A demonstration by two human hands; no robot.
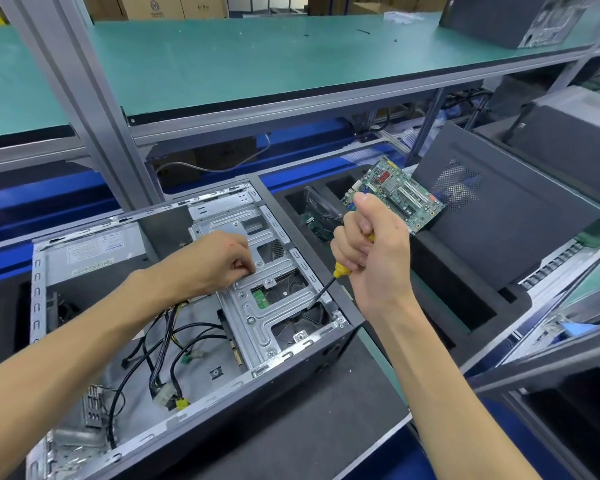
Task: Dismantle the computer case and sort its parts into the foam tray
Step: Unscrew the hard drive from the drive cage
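Observation:
An open computer case [291, 372] lies on its side in front of me, with loose black cables [160, 344] on its floor. Its silver drive cage [257, 317] sits at the right end over a hard drive with a green board [260, 299]. My left hand [219, 261] rests on the cage's top, fingers curled at a spot near its middle. My right hand [368, 251] grips a yellow-handled screwdriver [340, 270] in a fist, its tip down at the cage's right edge. The black foam tray [465, 306] stands to the right and holds a green motherboard [395, 192].
A power supply [97, 254] fills the case's back left corner. A dark side panel [506, 209] leans in the tray behind the motherboard. A green-topped shelf [257, 64] on aluminium posts overhangs the bench. More cases stand at the right.

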